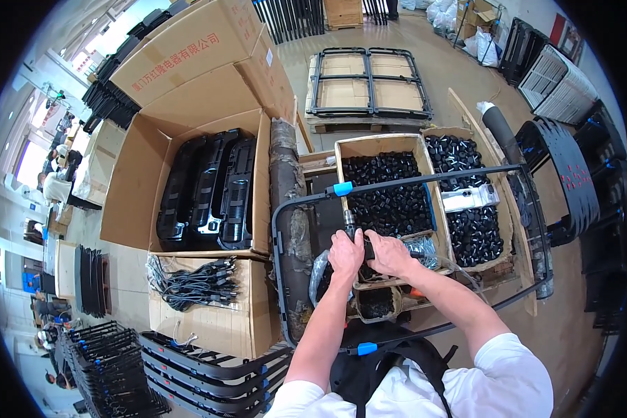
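A large open carton [124, 195] stood on the left, with long black plastic housings [238, 198] packed side by side in it. To its right, a big black frame [467, 173] with rounded corners reached across the work area; its far bar passed over two open boxes, and its near bar ran just in front of the person's body. Beyond, similar dark frames [370, 83] lay flat on a pallet. Near the large carton, a smaller carton [209, 326] bore a heap of black cables [196, 282]. The left parts box [373, 144] and the right parts box [505, 221] were filled with small black pieces, and a clear packet [470, 198] (shiny, its contents hard to make out) lay on the pieces in the right one.

Both hands worked inside the frame's outline. The left hand [345, 253] was curled around a power driver [350, 218], its silver chuck pointing away from the body near the far bar. The right hand [389, 256] was bent against a dark part just beside it; whether it gripped that could not be told. Two blue clips [343, 189] sat on the frame, one per long bar.
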The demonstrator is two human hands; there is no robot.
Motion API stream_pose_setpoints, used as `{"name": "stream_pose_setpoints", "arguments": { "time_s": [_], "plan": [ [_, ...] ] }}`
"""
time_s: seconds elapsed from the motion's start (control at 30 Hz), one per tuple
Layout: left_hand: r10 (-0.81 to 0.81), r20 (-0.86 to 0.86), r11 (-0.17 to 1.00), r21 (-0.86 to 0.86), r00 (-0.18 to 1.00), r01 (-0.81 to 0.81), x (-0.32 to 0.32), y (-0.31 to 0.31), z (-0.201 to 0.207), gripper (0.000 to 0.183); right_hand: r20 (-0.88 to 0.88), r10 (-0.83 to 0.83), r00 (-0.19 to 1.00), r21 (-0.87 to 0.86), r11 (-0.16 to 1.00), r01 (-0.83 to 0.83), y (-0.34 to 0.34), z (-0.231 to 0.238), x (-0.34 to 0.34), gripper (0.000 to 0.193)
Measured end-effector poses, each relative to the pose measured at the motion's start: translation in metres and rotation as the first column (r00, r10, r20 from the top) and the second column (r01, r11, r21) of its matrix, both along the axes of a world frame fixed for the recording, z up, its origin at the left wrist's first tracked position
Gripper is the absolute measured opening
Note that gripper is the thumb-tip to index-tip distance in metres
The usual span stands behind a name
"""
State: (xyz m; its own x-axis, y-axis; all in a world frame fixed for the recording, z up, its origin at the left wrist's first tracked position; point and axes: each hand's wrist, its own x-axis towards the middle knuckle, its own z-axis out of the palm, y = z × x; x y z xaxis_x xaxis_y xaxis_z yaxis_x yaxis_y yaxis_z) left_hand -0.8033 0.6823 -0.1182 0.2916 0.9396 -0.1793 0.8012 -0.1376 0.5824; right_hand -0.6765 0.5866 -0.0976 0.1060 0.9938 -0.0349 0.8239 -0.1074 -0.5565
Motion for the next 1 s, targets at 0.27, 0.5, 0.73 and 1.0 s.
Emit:
{"name": "stream_pose_setpoints", "arguments": {
  "time_s": [0.27, 0.5, 0.73, 1.0],
  "plan": [
    [-0.004, -0.059, 0.997, 0.072, 0.998, 0.008, 0.003, 0.008, -0.005, 0.055, -0.051, -0.025, 0.998, -0.045, 0.999, 0.023, 0.005, -0.011, 0.004, 0.081],
    [0.018, -0.071, 1.0, 0.014, 0.997, -0.017, 0.012, 0.011, 0.004, 0.058, -0.087, -0.005, 0.996, -0.004, 1.0, 0.004, 0.009, -0.027, 0.013, 0.09],
    [0.016, -0.077, 1.0, 0.013, 0.997, -0.015, 0.015, 0.014, 0.004, 0.058, -0.098, -0.019, 0.995, -0.049, 0.999, 0.015, 0.012, -0.024, 0.015, 0.095],
    [0.023, -0.071, 1.0, 0.004, 0.997, -0.023, 0.016, 0.019, 0.001, 0.06, -0.066, -0.056, 0.996, -0.07, 0.996, 0.051, 0.016, -0.013, 0.013, 0.09]
  ]
}}
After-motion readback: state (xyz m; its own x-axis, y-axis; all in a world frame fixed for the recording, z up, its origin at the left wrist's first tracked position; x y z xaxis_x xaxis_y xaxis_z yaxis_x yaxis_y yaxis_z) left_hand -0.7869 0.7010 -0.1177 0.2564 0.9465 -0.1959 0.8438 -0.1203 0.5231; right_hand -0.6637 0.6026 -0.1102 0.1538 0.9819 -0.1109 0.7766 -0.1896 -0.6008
